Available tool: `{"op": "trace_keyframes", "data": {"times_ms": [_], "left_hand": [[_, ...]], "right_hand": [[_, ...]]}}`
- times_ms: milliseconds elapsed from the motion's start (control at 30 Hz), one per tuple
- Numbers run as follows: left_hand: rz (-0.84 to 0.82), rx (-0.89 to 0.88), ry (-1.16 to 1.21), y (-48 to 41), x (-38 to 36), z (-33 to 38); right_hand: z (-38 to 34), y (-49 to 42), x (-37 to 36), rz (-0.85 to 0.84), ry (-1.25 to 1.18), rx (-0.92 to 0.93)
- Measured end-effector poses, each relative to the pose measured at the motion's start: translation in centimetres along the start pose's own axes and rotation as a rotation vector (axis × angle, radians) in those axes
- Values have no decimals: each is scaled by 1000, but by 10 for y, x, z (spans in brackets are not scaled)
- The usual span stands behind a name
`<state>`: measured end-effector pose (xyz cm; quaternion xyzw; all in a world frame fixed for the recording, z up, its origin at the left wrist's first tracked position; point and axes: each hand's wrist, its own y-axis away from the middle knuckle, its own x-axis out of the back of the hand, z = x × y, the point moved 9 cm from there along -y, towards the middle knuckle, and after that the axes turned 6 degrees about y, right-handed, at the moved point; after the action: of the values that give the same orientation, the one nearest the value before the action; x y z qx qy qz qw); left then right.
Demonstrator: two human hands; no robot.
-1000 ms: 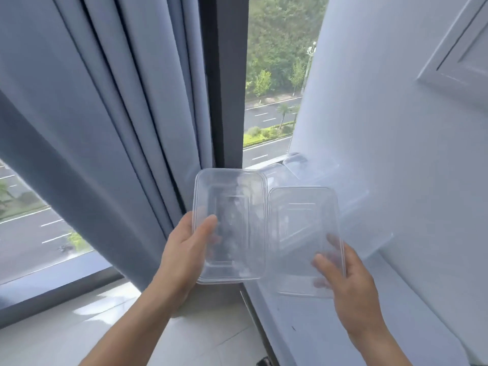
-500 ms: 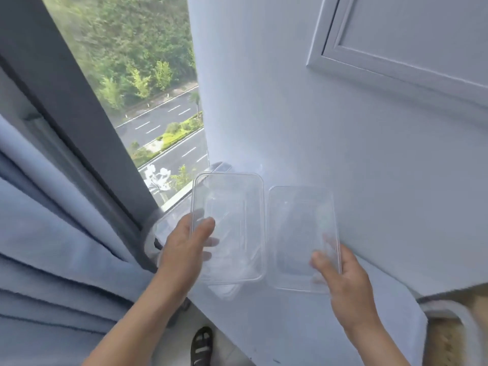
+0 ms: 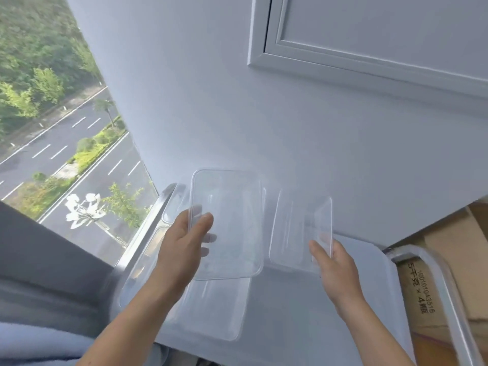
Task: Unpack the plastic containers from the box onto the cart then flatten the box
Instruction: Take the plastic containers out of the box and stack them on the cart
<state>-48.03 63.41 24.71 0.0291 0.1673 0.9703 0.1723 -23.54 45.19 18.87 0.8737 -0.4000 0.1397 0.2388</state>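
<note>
Left container (image 3: pixel 229 228), right container (image 3: pixel 298 233): clear, rect., held tilted over cart (image 3: pixel 330 326); third container (image 3: pixel 216 313) flat on cart.

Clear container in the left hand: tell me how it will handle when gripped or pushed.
Probably light: the left hand holds the clear container up by one edge alone. Its thin see-through walls likely flex if squeezed. The smooth plastic may slide easily on the cart top.

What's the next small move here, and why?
Probably lower both onto the cart top. The left hand grips one clear container above a container already lying there. The right hand holds a second clear container over bare surface. Both look held in the air.
</note>
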Motion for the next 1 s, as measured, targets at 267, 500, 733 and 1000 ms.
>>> {"op": "trace_keyframes", "data": {"times_ms": [267,500,733,1000], "left_hand": [[17,22,-54,-27,-11,-7],[36,27,-71,-37,-21,-7],[25,39,-77,-40,-34,-8],[34,56,-99,-37,-38,-11]], "right_hand": [[29,-43,-24,-33,82,-96],[32,-66,-30,-41,101,-120],[38,-70,-30,-35,106,-120],[41,-77,-34,-22,106,-124]]}}
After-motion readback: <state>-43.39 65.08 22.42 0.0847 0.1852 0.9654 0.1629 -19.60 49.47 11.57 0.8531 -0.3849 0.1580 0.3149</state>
